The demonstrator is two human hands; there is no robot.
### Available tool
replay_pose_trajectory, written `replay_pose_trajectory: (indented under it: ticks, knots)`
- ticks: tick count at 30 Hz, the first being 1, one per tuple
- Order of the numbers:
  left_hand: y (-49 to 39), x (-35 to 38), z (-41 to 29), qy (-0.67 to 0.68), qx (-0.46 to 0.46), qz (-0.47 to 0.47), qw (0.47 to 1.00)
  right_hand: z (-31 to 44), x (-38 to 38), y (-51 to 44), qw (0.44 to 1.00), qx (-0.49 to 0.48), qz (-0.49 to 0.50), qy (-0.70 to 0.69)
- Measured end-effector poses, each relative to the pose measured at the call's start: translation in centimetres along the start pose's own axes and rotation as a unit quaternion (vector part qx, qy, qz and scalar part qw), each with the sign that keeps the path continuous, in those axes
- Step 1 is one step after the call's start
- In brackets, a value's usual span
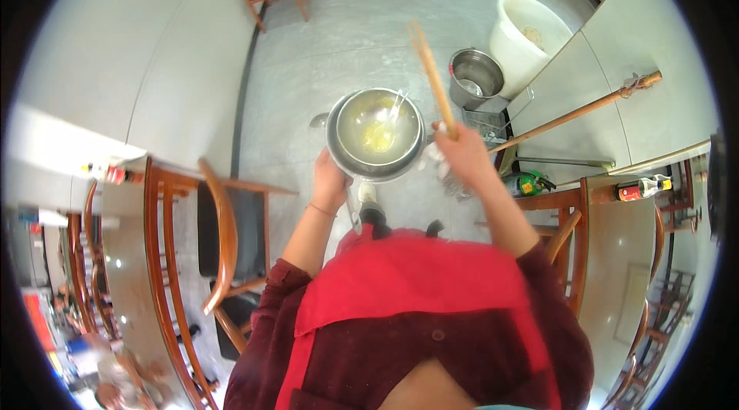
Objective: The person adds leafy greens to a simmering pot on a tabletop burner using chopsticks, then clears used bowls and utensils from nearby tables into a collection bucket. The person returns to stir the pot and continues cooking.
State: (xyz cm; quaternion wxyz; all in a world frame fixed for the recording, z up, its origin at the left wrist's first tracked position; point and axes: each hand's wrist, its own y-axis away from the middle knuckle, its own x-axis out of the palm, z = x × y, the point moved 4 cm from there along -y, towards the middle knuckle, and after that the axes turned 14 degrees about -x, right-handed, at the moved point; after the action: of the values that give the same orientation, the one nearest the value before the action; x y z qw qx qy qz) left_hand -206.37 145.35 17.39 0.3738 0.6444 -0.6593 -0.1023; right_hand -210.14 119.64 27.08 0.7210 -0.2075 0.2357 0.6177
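My left hand (332,182) grips the rim side of a stack of metal bowls (375,176) held out in front of me. In the top bowl (352,133) lie a yellowish residue (376,137) and a clear utensil (396,104), perhaps plastic. A rounded metal piece (318,120) juts out beyond the stack's left side, and a flat metal handle (352,211) hangs below my left hand. My right hand (465,153) is closed around a bundle of long wooden chopsticks (433,72) pointing away from me. Crumpled clear plastic (441,164) shows beside that hand; whether it is held is unclear.
A steel bucket (476,78) and a large white tub (528,40) stand ahead right. A wooden pole (577,112) leans across, above a green bottle-like container (525,183). Tables with bottles (635,189) flank me; a wooden chair (222,237) is at left. A person (127,378) is lower left.
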Motion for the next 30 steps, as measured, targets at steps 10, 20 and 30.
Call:
replay_pose_trajectory:
  ticks: [10,20,30]
  knots:
    - [-23.0,12.7,-16.9,-0.131,-0.052,0.086,0.986,0.2,-7.2,-29.7,0.997,-0.018,-0.043,-0.054]
    - [-44.1,26.9,-27.1,-0.166,-0.090,0.076,0.979,-6.2,-10.8,-56.5,0.997,-0.026,0.049,-0.058]
    - [-66.9,43.0,-36.3,-0.218,-0.078,0.135,0.963,-20.2,-19.8,-74.8,0.806,0.058,-0.278,-0.520]
